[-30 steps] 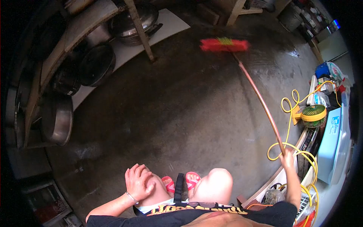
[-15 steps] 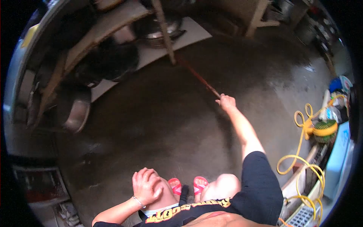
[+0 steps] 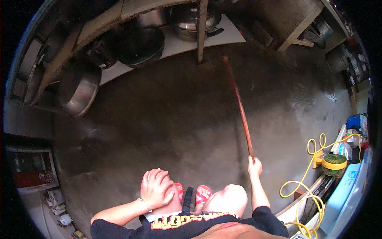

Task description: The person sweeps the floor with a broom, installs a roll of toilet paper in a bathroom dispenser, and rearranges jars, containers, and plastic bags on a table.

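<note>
My right hand (image 3: 255,165) is closed around the near end of a long reddish-brown stick (image 3: 242,109). From there the stick reaches forward over the dark floor, its far tip close to the foot of a shelf post. My left hand (image 3: 157,189) rests over my bent left knee, fingers laid along it and holding nothing; a bracelet circles that wrist. Red sandals (image 3: 203,194) show on my feet between the knees.
A low shelf at the back left holds a dark wok (image 3: 141,49) and a lidded steel pot (image 3: 195,24). A large metal basin (image 3: 79,89) leans at its left. On the right lie a yellow cable (image 3: 296,183), a green-yellow round object (image 3: 334,164) and a light blue box (image 3: 342,199).
My right hand has drawn back toward my body with the stick, which now points more straight ahead. The view has shifted; my left hand stays on the knee.
</note>
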`<state>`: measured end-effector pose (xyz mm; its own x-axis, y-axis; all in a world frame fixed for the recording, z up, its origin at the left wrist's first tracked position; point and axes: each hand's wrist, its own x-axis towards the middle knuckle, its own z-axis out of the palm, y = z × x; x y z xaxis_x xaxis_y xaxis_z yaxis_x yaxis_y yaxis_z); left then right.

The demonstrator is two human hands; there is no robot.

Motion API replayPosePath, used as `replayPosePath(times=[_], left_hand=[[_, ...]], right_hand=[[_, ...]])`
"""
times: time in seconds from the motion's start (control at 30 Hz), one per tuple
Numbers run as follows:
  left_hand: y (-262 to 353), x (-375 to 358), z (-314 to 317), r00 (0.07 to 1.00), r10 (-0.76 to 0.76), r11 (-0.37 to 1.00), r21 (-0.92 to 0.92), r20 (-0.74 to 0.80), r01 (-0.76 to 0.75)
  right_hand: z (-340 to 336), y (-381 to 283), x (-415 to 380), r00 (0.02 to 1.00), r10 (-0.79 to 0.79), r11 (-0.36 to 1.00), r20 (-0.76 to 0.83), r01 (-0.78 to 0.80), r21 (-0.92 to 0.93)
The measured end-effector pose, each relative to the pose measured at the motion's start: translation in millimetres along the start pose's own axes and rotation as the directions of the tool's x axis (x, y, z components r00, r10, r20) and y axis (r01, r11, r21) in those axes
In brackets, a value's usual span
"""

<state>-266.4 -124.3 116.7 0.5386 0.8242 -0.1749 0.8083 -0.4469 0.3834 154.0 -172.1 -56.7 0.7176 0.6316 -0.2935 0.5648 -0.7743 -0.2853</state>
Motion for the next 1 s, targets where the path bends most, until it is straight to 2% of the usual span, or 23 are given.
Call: replayPosePath(times=[0.03,0.1,0.17,0.23,0.27,0.3,0.4,0.5,0.57,0.67,0.7,0.77,0.87,1.0], left_hand=[[0,5,-2,1.000,0.020,1.000,0.000,0.009,-0.020],[10,14,-7,0.996,0.073,0.997,-0.021,0.057,-0.072],[29,13,-23,0.985,0.113,0.992,-0.075,0.133,-0.103],[43,8,-43,0.965,0.112,0.991,-0.093,0.239,-0.093],[49,1,-49,0.955,0.108,0.991,-0.101,0.277,-0.083],[55,-6,-55,0.946,0.102,0.991,-0.109,0.308,-0.071],[73,-24,-77,0.887,0.084,0.995,-0.091,0.455,-0.048],[87,-44,-81,0.812,0.085,0.995,-0.094,0.577,-0.037],[96,-50,-87,0.729,0.082,0.995,-0.096,0.679,-0.023],[110,-70,-85,0.701,0.060,0.995,-0.102,0.711,0.018],[111,-78,-79,0.656,0.060,0.992,-0.117,0.753,0.044],[112,-94,-70,0.667,0.049,0.987,-0.140,0.743,0.083],[113,-101,-72,0.661,0.018,0.986,-0.124,0.750,0.114],[95,-104,-82,0.709,-0.027,0.979,-0.126,0.704,0.162]], right_hand=[[-7,35,-19,0.999,-0.003,1.000,-0.047,0.004,0.011],[-53,63,-66,0.993,0.118,0.991,-0.027,-0.119,-0.055],[-95,98,-109,0.985,0.162,0.980,-0.056,-0.167,-0.106],[-139,136,-157,0.989,0.145,0.989,-0.027,-0.145,0.000],[-165,144,-186,0.984,0.177,0.969,-0.005,-0.175,-0.175],[-200,149,-214,0.979,0.203,0.920,0.008,-0.188,-0.343],[-291,156,-286,0.993,0.015,0.983,0.113,0.006,-0.182],[-327,123,-315,0.964,0.099,0.975,0.245,-0.045,-0.216],[-335,104,-325,0.933,0.157,0.966,0.323,-0.077,-0.247],[-322,83,-323,0.894,0.176,0.961,0.412,-0.066,-0.267],[-310,77,-317,0.885,0.167,0.964,0.435,-0.052,-0.262],[-270,59,-295,0.873,0.125,0.969,0.472,-0.006,-0.246],[-154,14,-231,0.875,0.053,0.964,0.482,0.081,-0.253],[-7,-144,-125,0.856,0.045,0.998,0.515,-0.062,0.015]])
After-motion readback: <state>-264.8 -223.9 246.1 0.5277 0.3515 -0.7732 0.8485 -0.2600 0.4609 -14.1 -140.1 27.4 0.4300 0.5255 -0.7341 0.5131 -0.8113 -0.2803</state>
